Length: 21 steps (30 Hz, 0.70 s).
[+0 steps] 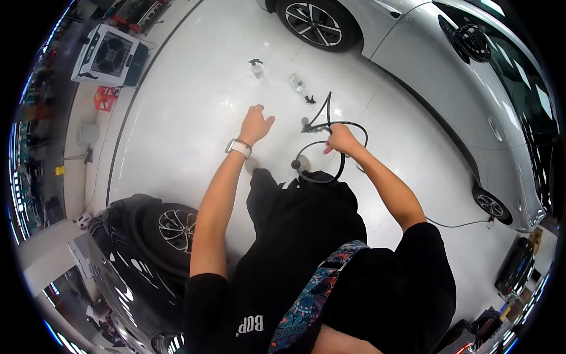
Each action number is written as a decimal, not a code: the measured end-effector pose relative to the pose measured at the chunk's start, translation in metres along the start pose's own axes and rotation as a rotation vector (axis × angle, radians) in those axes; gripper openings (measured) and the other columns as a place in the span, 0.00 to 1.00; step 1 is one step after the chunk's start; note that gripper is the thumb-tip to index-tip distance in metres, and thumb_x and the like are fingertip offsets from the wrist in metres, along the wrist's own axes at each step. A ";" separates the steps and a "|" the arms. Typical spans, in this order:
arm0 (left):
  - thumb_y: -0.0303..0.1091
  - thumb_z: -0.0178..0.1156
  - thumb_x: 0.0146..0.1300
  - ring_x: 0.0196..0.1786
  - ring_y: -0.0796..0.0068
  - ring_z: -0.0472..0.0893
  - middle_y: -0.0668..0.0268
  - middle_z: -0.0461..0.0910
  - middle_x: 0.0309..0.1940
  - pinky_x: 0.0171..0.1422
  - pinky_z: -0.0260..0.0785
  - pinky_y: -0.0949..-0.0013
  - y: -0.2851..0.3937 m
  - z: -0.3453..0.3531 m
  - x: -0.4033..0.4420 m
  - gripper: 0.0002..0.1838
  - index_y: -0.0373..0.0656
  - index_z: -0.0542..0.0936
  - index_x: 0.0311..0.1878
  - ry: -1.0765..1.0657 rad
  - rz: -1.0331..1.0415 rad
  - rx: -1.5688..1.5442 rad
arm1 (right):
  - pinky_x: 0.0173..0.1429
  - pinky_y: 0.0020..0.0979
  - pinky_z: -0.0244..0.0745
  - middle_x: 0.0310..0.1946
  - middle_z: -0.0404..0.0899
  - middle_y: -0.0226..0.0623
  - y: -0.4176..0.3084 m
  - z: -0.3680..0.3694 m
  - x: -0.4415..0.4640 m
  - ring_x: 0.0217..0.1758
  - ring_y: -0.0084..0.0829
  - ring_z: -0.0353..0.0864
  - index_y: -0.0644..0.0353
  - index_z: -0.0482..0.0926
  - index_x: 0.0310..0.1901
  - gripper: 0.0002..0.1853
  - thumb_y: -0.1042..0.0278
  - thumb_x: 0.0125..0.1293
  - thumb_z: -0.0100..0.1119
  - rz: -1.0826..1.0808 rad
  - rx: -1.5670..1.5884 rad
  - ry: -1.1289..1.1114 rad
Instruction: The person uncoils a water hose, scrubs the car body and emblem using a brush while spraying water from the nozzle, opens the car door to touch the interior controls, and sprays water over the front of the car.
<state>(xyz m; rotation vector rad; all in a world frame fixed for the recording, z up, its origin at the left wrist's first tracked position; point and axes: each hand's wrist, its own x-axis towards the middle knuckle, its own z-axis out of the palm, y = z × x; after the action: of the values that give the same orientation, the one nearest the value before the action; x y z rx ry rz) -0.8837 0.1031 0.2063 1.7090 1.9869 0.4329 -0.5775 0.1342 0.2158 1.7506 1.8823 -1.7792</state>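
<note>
My right hand (342, 140) is closed around a looped black hose (365, 137), which hangs in front of my legs. A dark round end piece (296, 165) of the hose shows near my foot, and another fitting (305, 123) lies further forward. Out to the left, my left hand (256, 126) is held over the floor with nothing in it, thumb apart from the fingers. A white-banded watch (239, 147) is on that wrist. Beyond the hands, two clear spray bottles with black triggers are on the floor, one bottle (257, 69) to the left, the other bottle (298, 84) lying on its side.
A silver car (424, 65) stands along the right, and a dark car (127, 259) is close at lower left. An air cooler (109, 58) and a red stool (105, 98) stand by the left wall. A thin cable (454, 226) crosses the floor at right.
</note>
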 end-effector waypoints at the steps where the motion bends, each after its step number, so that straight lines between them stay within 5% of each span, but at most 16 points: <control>1: 0.44 0.64 0.62 0.55 0.46 0.79 0.45 0.79 0.52 0.59 0.73 0.54 -0.011 0.002 0.004 0.27 0.29 0.78 0.54 0.005 0.012 -0.041 | 0.33 0.34 0.75 0.35 0.82 0.48 -0.017 -0.001 -0.008 0.33 0.37 0.84 0.75 0.74 0.49 0.17 0.74 0.62 0.61 0.121 0.338 -0.119; 2: 0.44 0.64 0.62 0.55 0.46 0.79 0.45 0.79 0.52 0.59 0.73 0.54 -0.015 0.002 0.004 0.27 0.29 0.78 0.54 -0.008 0.016 -0.051 | 0.33 0.34 0.75 0.35 0.82 0.48 -0.020 0.000 -0.013 0.33 0.37 0.84 0.75 0.74 0.49 0.17 0.74 0.62 0.61 0.136 0.340 -0.112; 4: 0.49 0.61 0.66 0.46 0.54 0.84 0.48 0.83 0.43 0.53 0.76 0.59 -0.014 0.001 0.009 0.27 0.27 0.80 0.47 -0.245 -0.182 -0.274 | 0.30 0.30 0.68 0.30 0.76 0.32 -0.026 -0.003 -0.020 0.26 0.25 0.74 0.68 0.73 0.47 0.08 0.77 0.68 0.55 0.166 1.445 -0.371; 5: 0.52 0.57 0.70 0.39 0.63 0.85 0.54 0.84 0.39 0.46 0.78 0.64 -0.024 0.017 0.015 0.27 0.29 0.81 0.43 -0.458 -0.322 -0.510 | 0.30 0.30 0.68 0.30 0.76 0.32 -0.052 0.001 -0.037 0.26 0.25 0.74 0.68 0.73 0.47 0.08 0.77 0.68 0.55 0.167 1.445 -0.354; 6: 0.57 0.53 0.72 0.41 0.67 0.85 0.55 0.84 0.40 0.46 0.78 0.67 -0.001 0.001 0.011 0.32 0.28 0.80 0.45 -0.602 -0.457 -0.713 | 0.28 0.26 0.64 0.29 0.72 0.31 -0.093 0.012 -0.067 0.24 0.23 0.68 0.66 0.72 0.47 0.06 0.76 0.71 0.52 0.077 1.515 -0.092; 7: 0.62 0.51 0.72 0.45 0.64 0.85 0.54 0.84 0.40 0.47 0.79 0.66 0.005 -0.004 0.006 0.36 0.28 0.79 0.47 -0.724 -0.448 -0.905 | 0.27 0.22 0.61 0.28 0.69 0.29 -0.126 0.027 -0.091 0.23 0.21 0.62 0.65 0.70 0.46 0.04 0.75 0.74 0.48 -0.022 1.570 0.177; 9: 0.66 0.50 0.70 0.54 0.56 0.83 0.46 0.82 0.47 0.55 0.79 0.62 0.040 -0.029 0.008 0.43 0.22 0.72 0.56 -0.983 -0.622 -1.161 | 0.35 0.24 0.64 0.30 0.71 0.30 -0.161 0.062 -0.110 0.30 0.22 0.67 0.62 0.70 0.45 0.04 0.72 0.75 0.50 -0.147 1.570 0.294; 11: 0.64 0.51 0.71 0.45 0.59 0.85 0.46 0.82 0.42 0.45 0.79 0.65 0.062 -0.043 0.027 0.40 0.23 0.75 0.51 -1.425 -0.533 -1.407 | 0.40 0.29 0.67 0.30 0.72 0.31 -0.186 0.112 -0.115 0.32 0.26 0.70 0.60 0.70 0.44 0.03 0.72 0.74 0.52 -0.265 1.450 0.237; 12: 0.64 0.51 0.71 0.45 0.59 0.85 0.46 0.82 0.42 0.45 0.79 0.65 0.084 -0.060 0.030 0.40 0.23 0.75 0.51 -1.453 -0.515 -1.395 | 0.42 0.28 0.68 0.30 0.73 0.31 -0.192 0.142 -0.110 0.34 0.27 0.73 0.59 0.71 0.45 0.03 0.72 0.74 0.53 -0.279 1.395 0.180; 14: 0.57 0.53 0.72 0.29 0.68 0.79 0.58 0.80 0.31 0.29 0.69 0.68 0.119 -0.095 0.026 0.30 0.32 0.79 0.36 -1.489 -0.542 -1.281 | 0.49 0.29 0.71 0.38 0.78 0.34 -0.202 0.186 -0.100 0.40 0.26 0.76 0.59 0.72 0.48 0.06 0.74 0.73 0.55 -0.231 1.222 0.156; 16: 0.49 0.53 0.72 0.22 0.72 0.69 0.66 0.75 0.25 0.24 0.60 0.67 0.111 -0.091 0.026 0.22 0.37 0.77 0.32 -1.415 -0.013 -0.916 | 0.57 0.31 0.74 0.45 0.80 0.35 -0.193 0.184 -0.095 0.50 0.26 0.79 0.63 0.75 0.53 0.11 0.73 0.71 0.57 -0.285 0.721 0.252; 17: 0.43 0.53 0.71 0.23 0.72 0.68 0.67 0.73 0.26 0.26 0.65 0.65 0.119 -0.120 0.010 0.16 0.36 0.76 0.39 -1.279 0.169 -0.684 | 0.66 0.33 0.72 0.57 0.78 0.38 -0.162 0.189 -0.085 0.62 0.29 0.76 0.65 0.72 0.62 0.21 0.74 0.69 0.59 -0.368 0.719 0.228; 18: 0.42 0.52 0.72 0.26 0.67 0.74 0.62 0.76 0.27 0.32 0.70 0.60 0.106 -0.128 -0.003 0.15 0.36 0.74 0.44 -1.177 0.610 -0.670 | 0.70 0.35 0.70 0.63 0.74 0.42 -0.109 0.192 -0.079 0.69 0.32 0.71 0.66 0.70 0.65 0.24 0.73 0.69 0.60 -0.127 0.810 0.144; 19: 0.39 0.51 0.73 0.32 0.63 0.80 0.58 0.79 0.29 0.40 0.72 0.59 0.096 -0.140 -0.018 0.14 0.35 0.75 0.45 -1.097 0.837 -0.647 | 0.69 0.35 0.71 0.65 0.71 0.44 -0.134 0.175 -0.087 0.70 0.32 0.69 0.67 0.70 0.65 0.24 0.70 0.70 0.59 -0.066 1.255 0.215; 20: 0.38 0.52 0.73 0.40 0.59 0.82 0.55 0.81 0.33 0.47 0.72 0.58 0.089 -0.154 -0.029 0.13 0.36 0.75 0.48 -1.169 0.841 -0.724 | 0.70 0.38 0.71 0.66 0.70 0.45 -0.072 0.193 -0.090 0.69 0.33 0.70 0.67 0.66 0.67 0.25 0.62 0.74 0.54 -0.337 1.066 0.254; 21: 0.37 0.54 0.72 0.40 0.58 0.82 0.53 0.81 0.34 0.46 0.72 0.58 0.082 -0.169 -0.037 0.14 0.37 0.76 0.52 -1.226 0.835 -0.750 | 0.74 0.44 0.65 0.69 0.66 0.49 -0.048 0.200 -0.089 0.73 0.40 0.66 0.68 0.59 0.71 0.34 0.52 0.73 0.53 -0.204 1.551 0.218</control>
<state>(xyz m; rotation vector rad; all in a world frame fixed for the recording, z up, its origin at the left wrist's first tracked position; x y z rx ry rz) -0.9045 0.0928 0.3963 1.5473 0.1643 0.2166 -0.7031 -0.0510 0.2355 1.9271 0.3818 -3.6897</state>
